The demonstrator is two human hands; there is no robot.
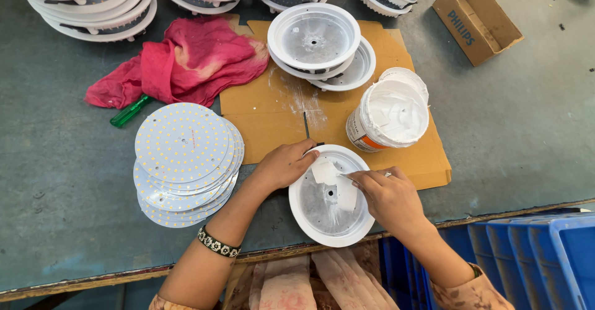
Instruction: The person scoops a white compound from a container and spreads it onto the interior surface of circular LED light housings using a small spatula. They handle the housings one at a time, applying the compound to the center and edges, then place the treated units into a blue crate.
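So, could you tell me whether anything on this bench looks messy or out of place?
White paste is smeared over the cardboard sheet beside the open tub, and the tub's rim is caked. A crumpled red cloth lies over a green screwdriver. The disc stack is fanned unevenly.
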